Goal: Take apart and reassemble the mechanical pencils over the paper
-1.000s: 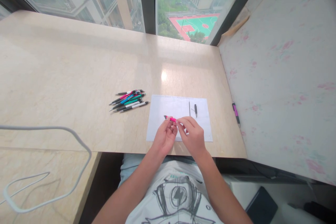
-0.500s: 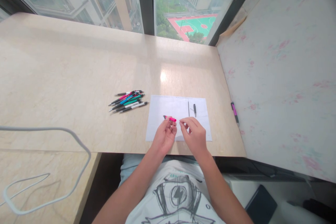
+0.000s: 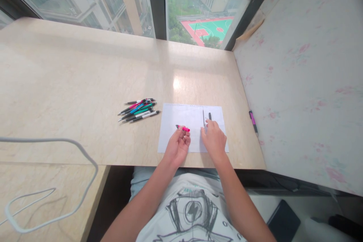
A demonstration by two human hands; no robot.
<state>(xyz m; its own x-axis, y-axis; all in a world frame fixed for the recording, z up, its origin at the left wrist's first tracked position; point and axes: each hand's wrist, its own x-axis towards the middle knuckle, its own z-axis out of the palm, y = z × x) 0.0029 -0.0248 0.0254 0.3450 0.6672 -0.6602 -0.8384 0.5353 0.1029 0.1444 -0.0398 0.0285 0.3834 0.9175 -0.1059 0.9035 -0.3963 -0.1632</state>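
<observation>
My left hand (image 3: 178, 144) is closed on the pink upper barrel of a pen (image 3: 185, 129), its black clip end pointing left. Over the right half of a white sheet of paper (image 3: 167, 141) is my right hand (image 3: 214, 138), thumb and forefinger apart with nothing visible between them. Just beyond its fingertips lie a thin dark ink refill (image 3: 203, 115) and a black pen grip section (image 3: 210, 115). The hand partly covers the lower ends of both. Whether the fingers touch either part, I cannot tell.
Left of the paper lies a pile of several pens (image 3: 138, 110) in pink, blue, green, white and black. A purple and black pen (image 3: 253, 121) rests against the wall at the right edge. A grey cable (image 3: 70, 141) loops over the left side of the desk (image 3: 113, 72).
My right hand has moved away from the pink barrel, rightward and slightly forward, to the refill and grip section. My left hand has stayed nearly still with the barrel.
</observation>
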